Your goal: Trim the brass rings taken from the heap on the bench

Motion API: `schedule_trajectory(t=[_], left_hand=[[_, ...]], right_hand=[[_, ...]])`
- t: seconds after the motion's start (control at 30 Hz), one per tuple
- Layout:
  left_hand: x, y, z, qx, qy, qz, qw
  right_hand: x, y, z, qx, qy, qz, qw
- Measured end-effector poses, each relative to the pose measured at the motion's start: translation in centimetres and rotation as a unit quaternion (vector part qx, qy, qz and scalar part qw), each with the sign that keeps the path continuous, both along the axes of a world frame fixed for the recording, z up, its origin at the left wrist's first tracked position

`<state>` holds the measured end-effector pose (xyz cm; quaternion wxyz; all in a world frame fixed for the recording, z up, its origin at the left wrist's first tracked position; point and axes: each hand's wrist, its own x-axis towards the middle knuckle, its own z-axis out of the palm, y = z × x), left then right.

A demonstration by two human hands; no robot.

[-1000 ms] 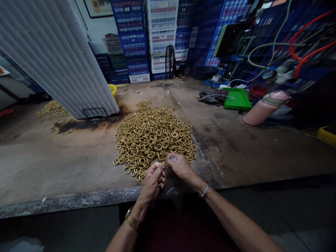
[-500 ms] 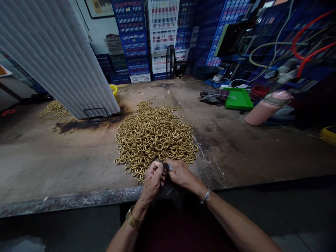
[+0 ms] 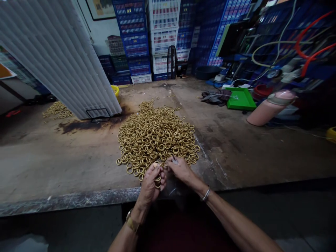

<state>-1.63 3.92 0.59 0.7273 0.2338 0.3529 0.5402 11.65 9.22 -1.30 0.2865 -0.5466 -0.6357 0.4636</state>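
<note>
Gold-coloured rings (image 3: 157, 131) lie, in the head view, in a broad heap on the table (image 3: 78, 171), straight ahead of both hands and just beyond their fingertips. A single ring is round and has no long axis; the heap narrows towards its far end. The left grip (image 3: 150, 183) is curled around a few held rings (image 3: 158, 180), palm partly turned up, at the near edge of the heap. The right grip (image 3: 182, 170) is closed on a small grey tool (image 3: 175, 161), whose thin dark tip leans away from the body and slightly left. Its fingertips are just to the right of the left fingers, near the held rings; whether they also pinch a ring, I cannot tell. Those held rings are nearest the left grip, while both grips are close to the heap. A white corrugated panel (image 3: 70, 66) slants up beyond the heap's left side; a green tray (image 3: 245, 99) and a pink bottle (image 3: 264, 113) are farther right.
</note>
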Motion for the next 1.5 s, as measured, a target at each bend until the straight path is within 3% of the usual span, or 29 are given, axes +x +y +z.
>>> schedule_trajectory(t=[0.1, 0.2, 0.37, 0.5, 0.83, 0.97, 1.13, 1.3, 1.5], left_hand=[[-0.1, 0.4, -0.2, 0.007, -0.016, -0.005, 1.000], [-0.2, 0.4, -0.3, 0.013, -0.003, -0.006, 1.000], [-0.1, 0.2, -0.7, -0.045, 0.040, 0.032, 0.998], [0.1, 0.3, -1.5, -0.048, 0.052, 0.065, 0.995], [0.0, 0.2, -1.4, -0.033, 0.074, 0.037, 0.996], [-0.1, 0.5, -1.5, -0.115, 0.002, 0.011, 0.993], [-0.2, 0.9, -1.1, -0.233, -0.127, -0.029, 0.964], [-0.2, 0.6, -0.6, -0.248, -0.175, -0.088, 0.949], [-0.1, 0.3, -0.8, -0.242, -0.212, -0.105, 0.941]], right_hand=[[-0.7, -0.7, 0.3, -0.122, 0.146, 0.046, 0.981], [-1.0, -1.1, 0.7, -0.153, 0.204, 0.062, 0.965], [-1.0, -0.6, 1.2, -0.036, 0.138, -0.008, 0.990], [-0.7, -0.4, 1.7, 0.057, 0.075, 0.011, 0.995], [-0.7, -0.5, 1.9, 0.016, 0.071, 0.027, 0.997], [-0.7, -0.7, 1.8, 0.046, 0.047, 0.042, 0.997], [-0.4, -0.9, 1.9, 0.062, 0.059, 0.084, 0.993], [-0.3, -0.7, 1.7, 0.031, 0.074, 0.082, 0.993], [-0.2, -0.8, 2.1, 0.014, 0.082, 0.067, 0.994]])
